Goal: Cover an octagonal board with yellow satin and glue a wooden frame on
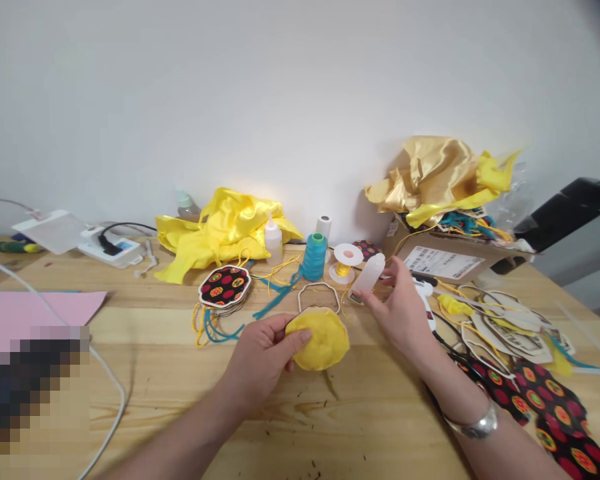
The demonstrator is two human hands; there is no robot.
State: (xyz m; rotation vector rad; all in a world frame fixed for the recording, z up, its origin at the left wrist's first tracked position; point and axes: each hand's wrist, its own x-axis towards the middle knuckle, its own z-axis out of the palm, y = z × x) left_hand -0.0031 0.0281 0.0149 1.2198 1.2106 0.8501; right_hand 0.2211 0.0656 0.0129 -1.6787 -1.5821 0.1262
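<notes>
My left hand (263, 357) pinches a round yellow fabric-covered piece (325, 341) between thumb and fingers, just above the wooden table. Beyond it, my right hand (400, 310), a silver bracelet on its wrist, grips a translucent white plastic bottle (369, 275) that leans to one side. Behind the yellow piece lies a thin scalloped frame (319, 287), partly covered by it. A teal thread cone (314, 257) and a white spool with yellow cord (347, 261) stand close to the bottle. To the left rests a stack of scalloped pieces topped with patterned black fabric (225, 288).
Yellow satin (225, 223) and a second squeeze bottle (273, 241) are at the back. A cardboard box (440, 257) heaped with cloth stands back right. Cut frames (513, 333) and patterned fabric (540, 400) cover the right side. A white cable (117, 387) crosses the left.
</notes>
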